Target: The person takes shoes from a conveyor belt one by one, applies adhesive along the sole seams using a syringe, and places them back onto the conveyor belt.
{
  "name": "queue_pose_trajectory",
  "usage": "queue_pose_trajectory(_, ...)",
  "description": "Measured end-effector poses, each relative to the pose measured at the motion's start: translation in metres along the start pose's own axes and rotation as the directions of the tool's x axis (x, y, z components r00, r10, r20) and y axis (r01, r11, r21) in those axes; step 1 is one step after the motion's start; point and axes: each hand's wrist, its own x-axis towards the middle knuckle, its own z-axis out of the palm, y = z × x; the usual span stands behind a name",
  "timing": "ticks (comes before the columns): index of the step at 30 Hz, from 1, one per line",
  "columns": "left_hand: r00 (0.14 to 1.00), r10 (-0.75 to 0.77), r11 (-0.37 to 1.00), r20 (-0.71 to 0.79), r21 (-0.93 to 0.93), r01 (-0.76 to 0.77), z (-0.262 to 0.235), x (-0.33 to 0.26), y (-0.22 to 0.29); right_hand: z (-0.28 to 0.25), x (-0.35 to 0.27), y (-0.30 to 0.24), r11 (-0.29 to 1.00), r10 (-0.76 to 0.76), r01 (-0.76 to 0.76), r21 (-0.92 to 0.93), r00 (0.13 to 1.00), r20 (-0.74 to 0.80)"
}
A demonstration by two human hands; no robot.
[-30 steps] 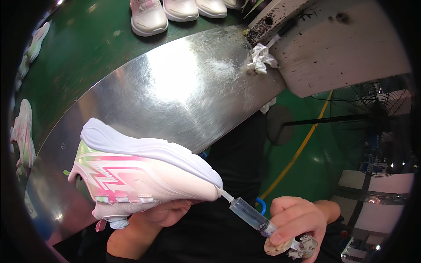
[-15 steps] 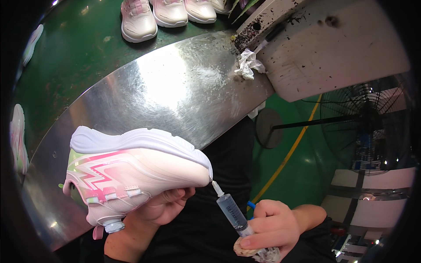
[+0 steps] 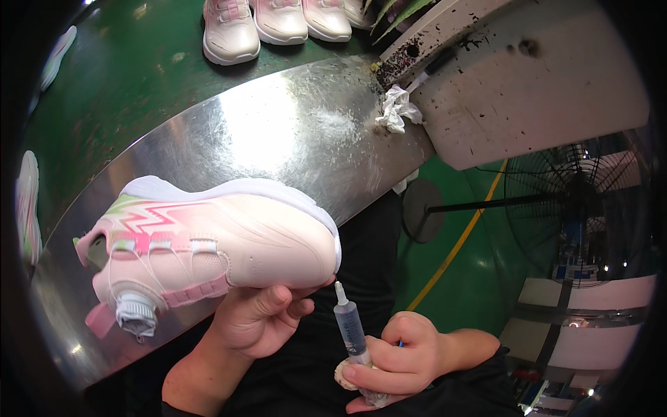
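A pink and white sneaker (image 3: 271,236) lies tipped on its side in the air, its white sole facing away and its toe pointing right. Beneath the toe half, my left hand (image 3: 253,325) supports it with curled fingers. My right hand (image 3: 403,354) is closed round a clear syringe (image 3: 351,332) with dark grey contents. The white nozzle points up, just below the shoe's toe; whether it touches cannot be made out. Something pale and crumpled is bunched at the plunger end under my right fingers. A bit of a blue item shows behind that hand, mostly hidden.
A shiny metal worktop (image 3: 194,146) curves beyond the shoe. Several matching sneakers (image 3: 233,35) stand on a green surface at the back. A crumpled white tissue (image 3: 397,109) lies against a stained pale board (image 3: 528,76). On the right stands a black fan (image 3: 577,194).
The sneaker has rolled so more of its upper and its lacing dial show. My right hand and the syringe have shifted left, and the syringe is more upright.
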Motion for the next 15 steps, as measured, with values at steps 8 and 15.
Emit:
queue_pose_trajectory(8, 0.999, 0.030, 0.999, -0.021, 0.034, -0.030, 0.0022, -0.0010, -0.0017, 0.0066, -0.0090, 0.0080, 0.998, -0.043, 0.044, -0.055, 0.999, 0.005)
queue_pose_trajectory(15, 0.998, 0.031, 0.991, -0.059, 0.129, -0.023, 0.0042, -0.0036, 0.0004, 0.0109, -0.0089, 0.0051, 0.997, -0.039, 0.039, -0.064, 0.999, 0.003)
